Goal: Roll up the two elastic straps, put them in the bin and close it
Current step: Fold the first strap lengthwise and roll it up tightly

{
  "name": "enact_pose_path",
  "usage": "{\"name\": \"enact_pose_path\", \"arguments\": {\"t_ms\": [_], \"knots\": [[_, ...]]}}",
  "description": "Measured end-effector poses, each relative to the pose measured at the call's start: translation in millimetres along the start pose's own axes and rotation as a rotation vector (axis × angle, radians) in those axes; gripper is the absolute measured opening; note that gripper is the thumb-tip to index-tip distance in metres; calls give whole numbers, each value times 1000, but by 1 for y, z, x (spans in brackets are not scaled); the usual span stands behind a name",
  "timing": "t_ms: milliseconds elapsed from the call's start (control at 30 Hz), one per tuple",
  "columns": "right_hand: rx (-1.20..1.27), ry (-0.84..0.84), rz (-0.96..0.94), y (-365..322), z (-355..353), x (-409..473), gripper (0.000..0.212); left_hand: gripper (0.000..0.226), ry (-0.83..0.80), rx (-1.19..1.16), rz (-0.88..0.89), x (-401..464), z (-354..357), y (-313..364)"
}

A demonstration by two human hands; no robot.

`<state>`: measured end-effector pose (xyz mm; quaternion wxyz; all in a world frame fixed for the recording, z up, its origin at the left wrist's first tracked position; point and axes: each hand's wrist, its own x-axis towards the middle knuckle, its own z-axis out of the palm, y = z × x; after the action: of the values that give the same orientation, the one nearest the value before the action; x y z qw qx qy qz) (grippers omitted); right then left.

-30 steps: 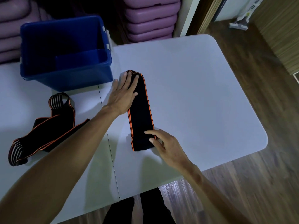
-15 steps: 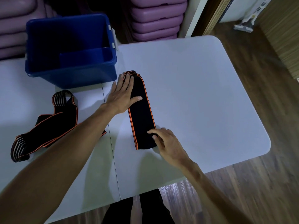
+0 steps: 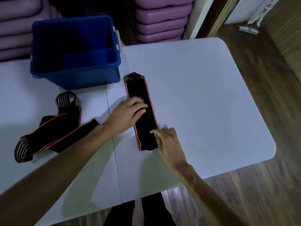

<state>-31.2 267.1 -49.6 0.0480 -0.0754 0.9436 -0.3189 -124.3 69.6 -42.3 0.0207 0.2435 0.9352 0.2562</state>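
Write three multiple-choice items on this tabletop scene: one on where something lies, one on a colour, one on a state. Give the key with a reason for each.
1. Where does the crumpled strap lie?
A. Inside the bin
B. On the table, left of the flattened strap
C. On the floor

2. What colour is the bin?
A. Blue
B. Purple
C. White

3. What state is the bin in?
A. Shut with a lid
B. Tipped on its side
C. Open and upright

Key:
1 B: it sprawls on the white table, on the near side of the bin, while the flattened strap lies further right under the left hand and the right hand.
2 A: its walls and rim are deep blue.
3 C: its dark inside shows from above, with no lid over it.
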Motion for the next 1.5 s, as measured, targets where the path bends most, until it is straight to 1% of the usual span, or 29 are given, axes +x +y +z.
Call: {"name": "enact_pose_path", "arguments": {"t_ms": [33,133,167,233,300,400,500,567,667,733,800,900,967,1033,1100,1133,1233,1300,1367,1400,1467,1500], "knots": [[5,0,7,0,0,0,21,26,-26,-120,-51,-13,-1,8],[32,-13,34,2,0,1,23,24,-183,-362,-319,-51,1,32],[46,-24,44,2,0,1,24,21,-184,-415,-385,-60,4,37],[83,-48,78,2,-1,1,27,21,-123,-474,-475,-70,9,44],[113,-54,104,2,-2,0,29,33,-98,-505,-527,-74,14,46],[180,-42,111,3,-3,-3,24,47,-91,-467,-473,-76,22,47],[259,-7,56,5,-6,-6,20,44,-48,-478,-471,-80,23,49],[306,-4,32,5,-8,-7,20,48,-41,-462,-460,-83,26,52],[365,14,79,5,-6,-7,20,59,-46,-342,-436,-91,36,56],[395,25,131,7,-3,-9,22,60,-17,-264,-418,-91,42,58],[370,31,150,8,0,-11,24,56,17,-215,-403,-89,44,59],[307,63,122,10,2,-10,22,46,35,-180,-404,-86,43,60],[300,66,125,9,1,-6,20,42,24,-216,-429,-80,40,60],[276,64,113,8,0,-3,18,32,37,-261,-455,-74,38,61],[199,59,45,8,-2,-4,18,23,86,-280,-479,-70,37,63],[116,67,-26,10,-3,-6,19,21,111,-272,-487,-70,38,64],[-178,102,-293,26,-6,-16,28,29,162,-129,-488,-76,40,64],[-275,74,-381,37,-7,-20,37,34,220,-43,-455,-78,40,62],[-357,20,-428,43,-7,-21,47,29,243,8,-381,-77,40,64],[-381,14,-449,44,-8,-19,49,24,239,37,-334,-77,42,64],[-400,27,-477,43,-8,-15,44,13,237,76,-225,-80,47,61],[-403,32,-488,43,-9,-12,41,14,235,82,-172,-84,49,58]]}}
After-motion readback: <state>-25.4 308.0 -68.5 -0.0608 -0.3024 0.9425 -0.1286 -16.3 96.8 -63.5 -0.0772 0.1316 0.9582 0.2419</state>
